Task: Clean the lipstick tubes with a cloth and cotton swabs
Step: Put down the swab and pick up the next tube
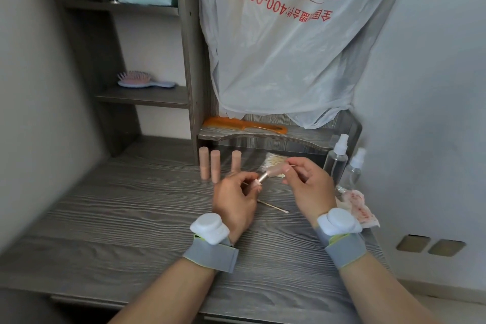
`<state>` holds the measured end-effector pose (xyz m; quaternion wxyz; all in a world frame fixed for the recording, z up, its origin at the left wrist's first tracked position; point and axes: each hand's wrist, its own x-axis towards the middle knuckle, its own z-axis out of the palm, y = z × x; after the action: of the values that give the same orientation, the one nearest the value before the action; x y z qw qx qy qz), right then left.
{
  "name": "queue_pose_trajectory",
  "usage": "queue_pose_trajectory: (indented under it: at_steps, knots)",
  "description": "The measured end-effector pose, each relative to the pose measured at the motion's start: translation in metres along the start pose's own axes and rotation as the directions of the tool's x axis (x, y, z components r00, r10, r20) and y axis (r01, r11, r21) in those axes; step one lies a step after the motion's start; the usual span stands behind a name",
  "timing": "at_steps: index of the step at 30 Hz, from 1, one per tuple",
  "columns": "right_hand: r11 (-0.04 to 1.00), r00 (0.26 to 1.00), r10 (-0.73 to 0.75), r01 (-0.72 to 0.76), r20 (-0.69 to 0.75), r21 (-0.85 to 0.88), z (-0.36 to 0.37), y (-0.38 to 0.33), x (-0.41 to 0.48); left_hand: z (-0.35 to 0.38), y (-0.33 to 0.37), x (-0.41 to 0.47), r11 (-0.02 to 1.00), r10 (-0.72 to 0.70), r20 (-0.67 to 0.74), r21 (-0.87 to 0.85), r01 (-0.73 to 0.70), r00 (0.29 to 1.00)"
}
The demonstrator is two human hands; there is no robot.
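**Grey desk, one tube held up: slips and smears to watch**

Grey wood-grain desk [131, 218] fills the view, with a shelf unit along its back edge. Above the middle of the desk, the left hand [234, 200] pinches the lower end of a lipstick tube [268, 174], which slants up toward the right hand [307, 184]. The right hand's fingers curl round a cotton swab [292, 165], its thin stick poking out by the thumb. Whether they also steady the tube's upper end I cannot tell.

The hold on the tube looks light, at one end only. A firm push from the swab could lever it out of the fingers and drop it onto the desk.

Three standing tubes [215, 166] wait near the back edge, just behind the left hand, and a backward flick of the knuckles would likely topple them.

A used swab [273, 206] lies on the desk under the hands, where a lowered palm could pick up its residue.

The red-stained cloth [357, 208] sits at the right edge beside two spray bottles [338, 158]. A careless right forearm might sweep the cloth off or tip a bottle.
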<state>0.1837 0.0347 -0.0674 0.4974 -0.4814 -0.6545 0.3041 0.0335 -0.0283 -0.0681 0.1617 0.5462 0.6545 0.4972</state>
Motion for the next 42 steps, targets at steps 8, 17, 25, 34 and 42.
queue_pose_trajectory:
  at_steps: [8, 17, 25, 34, 42]
  knots:
    - [0.997, 0.991, -0.066, 0.061, 0.115, 0.043, 0.001, -0.003, -0.003, 0.001, 0.003, -0.002, 0.999, 0.04, -0.014, -0.031, -0.041, 0.999]
    - [0.996, 0.985, -0.073, 0.063, 0.154, 0.063, 0.002, -0.001, -0.003, -0.001, 0.004, -0.003, 0.997, 0.058, -0.002, -0.057, -0.058, 0.998]
    - [0.995, 0.987, -0.073, 0.062, 0.142, 0.083, 0.005, -0.003, -0.005, 0.002, 0.0, -0.002, 0.997, 0.058, -0.014, -0.045, -0.058, 0.998]
    - [0.995, 0.986, -0.088, 0.08, 0.141, 0.061, 0.004, -0.012, -0.008, 0.004, -0.003, 0.0, 0.995, 0.086, -0.008, -0.046, -0.086, 0.996]
    - [0.995, 0.994, -0.092, 0.091, 0.05, 0.036, 0.007, -0.017, -0.008, 0.007, -0.005, 0.001, 0.998, 0.064, -0.027, -0.024, -0.065, 0.998]
